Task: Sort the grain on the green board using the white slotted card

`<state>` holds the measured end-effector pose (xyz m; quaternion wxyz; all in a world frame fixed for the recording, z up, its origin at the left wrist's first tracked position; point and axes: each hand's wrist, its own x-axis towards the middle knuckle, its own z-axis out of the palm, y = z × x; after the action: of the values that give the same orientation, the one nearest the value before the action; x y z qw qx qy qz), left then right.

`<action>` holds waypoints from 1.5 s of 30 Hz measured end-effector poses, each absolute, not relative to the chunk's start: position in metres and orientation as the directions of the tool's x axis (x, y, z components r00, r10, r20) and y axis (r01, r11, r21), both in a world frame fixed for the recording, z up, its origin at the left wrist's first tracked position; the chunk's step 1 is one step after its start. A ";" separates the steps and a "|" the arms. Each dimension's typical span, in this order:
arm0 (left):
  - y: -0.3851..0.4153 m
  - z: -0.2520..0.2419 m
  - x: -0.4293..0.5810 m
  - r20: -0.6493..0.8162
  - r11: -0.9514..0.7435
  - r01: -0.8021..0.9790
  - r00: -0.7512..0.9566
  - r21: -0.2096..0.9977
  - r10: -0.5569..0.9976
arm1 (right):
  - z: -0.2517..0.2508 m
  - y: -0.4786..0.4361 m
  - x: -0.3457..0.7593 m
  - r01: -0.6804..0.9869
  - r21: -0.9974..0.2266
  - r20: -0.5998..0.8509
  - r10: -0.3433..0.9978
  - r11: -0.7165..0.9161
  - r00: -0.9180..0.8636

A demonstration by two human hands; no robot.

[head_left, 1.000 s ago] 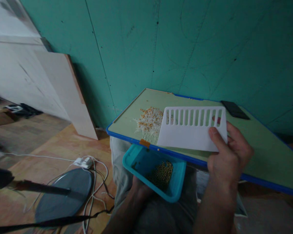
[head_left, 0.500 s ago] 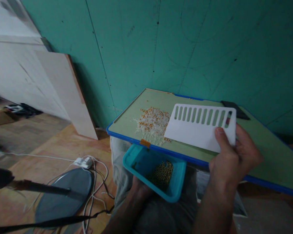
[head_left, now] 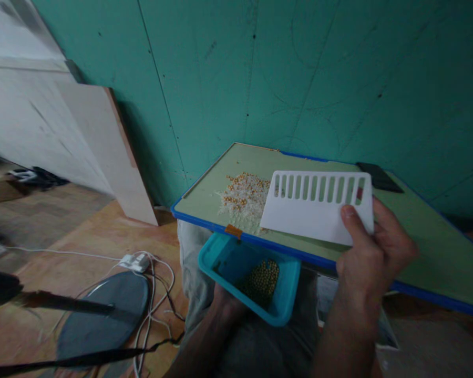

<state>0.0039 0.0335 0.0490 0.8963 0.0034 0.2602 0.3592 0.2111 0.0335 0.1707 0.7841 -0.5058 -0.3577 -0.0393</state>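
Note:
My right hand grips a flat white slotted plastic scraper by its right end, thumb on the near face. The scraper's left edge stands beside a pile of white grains mixed with yellow-brown beans, on a pale green board with a blue rim. Below the board's front edge, my left hand holds up a turquoise plastic tub from underneath; its fingers are mostly hidden. Round yellowish-green beans lie in the tub.
On the board's far right rests a dark flat object. A green wall rises behind the board. At left are a leaning wooden panel, a round grey stand base, and a power strip with cables on the floor.
My right hand has moved the scraper slightly left, closer over the pile's right side. The tub and my left hand stay in place.

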 end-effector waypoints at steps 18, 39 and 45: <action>0.036 0.027 0.004 -0.426 0.740 -0.665 0.643 0.102 0.637 | 0.184 0.036 0.202 0.375 -0.772 0.556 0.259 0.514 0.790; 0.041 0.018 -0.002 -0.321 0.750 -0.645 0.686 0.146 0.653 | 0.182 0.026 0.208 0.421 -0.770 0.582 0.259 0.479 0.771; 0.043 0.020 0.000 -0.331 0.716 -0.683 0.649 0.144 0.685 | 0.178 0.026 0.213 0.449 -0.745 0.622 0.272 0.493 0.734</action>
<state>-0.0001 0.0428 0.0203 0.9080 0.0031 0.1837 0.3766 0.2133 0.0262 0.1776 0.7852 -0.5005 -0.3603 -0.0562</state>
